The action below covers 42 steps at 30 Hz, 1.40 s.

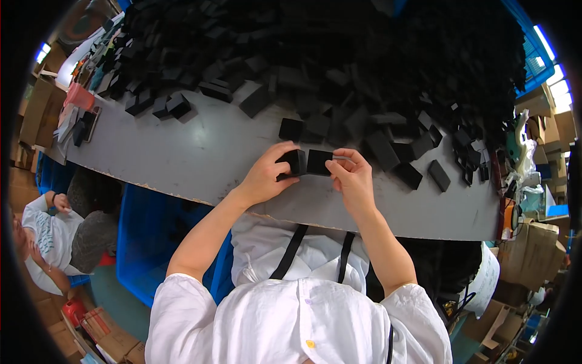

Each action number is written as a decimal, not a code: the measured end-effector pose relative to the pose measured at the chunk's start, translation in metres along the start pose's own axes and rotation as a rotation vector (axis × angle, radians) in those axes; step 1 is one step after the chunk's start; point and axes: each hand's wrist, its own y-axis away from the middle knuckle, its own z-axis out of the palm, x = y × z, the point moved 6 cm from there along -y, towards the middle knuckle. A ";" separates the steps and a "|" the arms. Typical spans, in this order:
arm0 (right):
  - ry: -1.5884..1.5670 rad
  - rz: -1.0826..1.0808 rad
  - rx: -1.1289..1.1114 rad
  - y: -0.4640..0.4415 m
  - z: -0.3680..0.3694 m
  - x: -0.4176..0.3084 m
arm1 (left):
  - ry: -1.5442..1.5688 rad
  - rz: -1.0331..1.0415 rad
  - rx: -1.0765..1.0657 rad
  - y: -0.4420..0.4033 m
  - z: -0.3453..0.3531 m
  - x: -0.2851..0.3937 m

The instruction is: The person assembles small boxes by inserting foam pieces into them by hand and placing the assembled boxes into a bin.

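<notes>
While the left hand [267, 174] is gripping a black box [296, 161] at the desk [182, 145], the right hand [354, 177] is pinching a black block [317, 162] by its outer edge, its opposite edge facing the box just to its left.

I take this for a workshop or factory floor: over my remote feed I see a great heap of small black blocks [254, 67] at twelve o'clock on a scuffed grey worktable [200, 145]. I also make out cardboard cartons [530, 249] between three and four, a blue plastic bin [136, 249] at eight, and another person [54, 236] beyond it.
</notes>
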 end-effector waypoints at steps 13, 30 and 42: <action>0.487 -0.091 -0.076 0.006 -0.010 -0.009 | 0.175 -0.068 -0.069 -0.019 0.050 0.020; 1.417 -0.961 0.603 -0.087 -0.254 -0.127 | 0.088 0.067 -0.138 -0.018 0.022 0.039; 1.009 -0.379 -0.055 -0.002 -0.065 -0.024 | -0.166 0.245 -0.333 -0.015 0.030 0.034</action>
